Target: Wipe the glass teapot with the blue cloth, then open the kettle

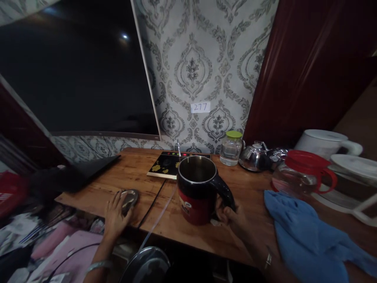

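Near the wooden table's [235,188] front edge, my right hand [235,218] grips the upright mug's [198,188] handle while my left hand [115,216] lies flat, fingers spread, on its lid [129,197].

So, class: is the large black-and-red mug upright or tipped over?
Upright. The mug stands on its base on the wooden table, open mouth facing up, with the right hand gripping its handle.

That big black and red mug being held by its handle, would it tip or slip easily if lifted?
Probably not: the right hand grips the mug by a large looped handle. Its shiny metal lining suggests it is stiff, not fragile. It looks wide and squat, so likely steady on the table.
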Motion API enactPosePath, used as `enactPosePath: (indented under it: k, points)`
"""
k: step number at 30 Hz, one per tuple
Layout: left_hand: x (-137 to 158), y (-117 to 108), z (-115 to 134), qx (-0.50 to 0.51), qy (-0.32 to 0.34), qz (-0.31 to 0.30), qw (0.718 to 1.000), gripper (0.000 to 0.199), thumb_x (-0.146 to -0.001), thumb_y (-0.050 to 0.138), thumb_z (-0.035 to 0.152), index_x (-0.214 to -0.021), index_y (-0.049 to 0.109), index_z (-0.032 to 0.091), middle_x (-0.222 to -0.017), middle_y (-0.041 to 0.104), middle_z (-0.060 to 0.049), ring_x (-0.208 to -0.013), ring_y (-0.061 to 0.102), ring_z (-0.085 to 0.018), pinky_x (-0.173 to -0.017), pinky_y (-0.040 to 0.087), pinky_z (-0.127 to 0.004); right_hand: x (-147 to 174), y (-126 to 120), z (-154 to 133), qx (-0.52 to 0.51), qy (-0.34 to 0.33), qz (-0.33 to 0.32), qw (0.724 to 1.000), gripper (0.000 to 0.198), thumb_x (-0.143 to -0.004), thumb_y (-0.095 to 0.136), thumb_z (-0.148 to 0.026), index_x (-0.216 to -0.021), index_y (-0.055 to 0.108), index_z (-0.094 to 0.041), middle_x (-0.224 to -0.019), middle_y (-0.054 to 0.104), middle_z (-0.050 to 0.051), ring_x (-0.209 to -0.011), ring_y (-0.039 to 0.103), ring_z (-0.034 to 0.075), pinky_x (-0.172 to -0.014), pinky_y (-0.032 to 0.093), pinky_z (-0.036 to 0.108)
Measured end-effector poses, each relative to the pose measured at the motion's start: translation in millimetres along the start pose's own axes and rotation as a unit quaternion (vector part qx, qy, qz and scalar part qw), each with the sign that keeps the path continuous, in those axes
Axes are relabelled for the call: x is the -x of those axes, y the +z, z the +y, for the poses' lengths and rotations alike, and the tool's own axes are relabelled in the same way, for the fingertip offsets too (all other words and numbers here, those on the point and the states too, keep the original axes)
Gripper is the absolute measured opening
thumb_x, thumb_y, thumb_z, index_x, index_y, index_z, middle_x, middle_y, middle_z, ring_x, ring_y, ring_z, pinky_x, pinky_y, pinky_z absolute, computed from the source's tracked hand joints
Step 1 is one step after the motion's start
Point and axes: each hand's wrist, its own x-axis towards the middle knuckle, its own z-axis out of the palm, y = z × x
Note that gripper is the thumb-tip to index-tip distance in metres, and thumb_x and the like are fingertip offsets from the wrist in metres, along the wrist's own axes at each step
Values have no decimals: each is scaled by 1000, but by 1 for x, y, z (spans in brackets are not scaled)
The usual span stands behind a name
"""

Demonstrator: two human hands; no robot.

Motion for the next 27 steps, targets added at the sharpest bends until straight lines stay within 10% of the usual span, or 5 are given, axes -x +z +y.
enactPosePath:
  k: [12, 18, 27]
  points:
    - [-30, -26, 52, 114, 51, 56, 991, 48, -92, 48, 44, -127, 61, 15, -132, 65, -16, -132, 53, -33, -112, 41, -53, -37, -8, 2, -14, -2, -68, 998, 57, -69, 72, -74, -70, 64, -18, -37, 37, -8, -33, 28, 8, -40, 25, 23]
    - [-35, -28, 88, 244, 11, -10, 970, 44, -89, 53, 49, -117, 70, 19, -119, 73, -12, -117, 64, -30, -106, 48, -49, -37, -11, 15, 121, -29, 56, 991, 50, -69, 76, -68, -76, 68, -19, -50, 59, 0, -44, 53, 16, -45, 44, 28]
    - [-44, -18, 159, 528, -91, -165, 828, 65, -84, 65, 55, -138, 60, 19, -145, 59, -14, -137, 53, -32, -116, 41, -49, -23, -6, 33, 197, -30, 157, 967, 51, -77, 75, -61, -106, 74, -18, -107, 76, 16, -98, 71, 34, -82, 59, 49]
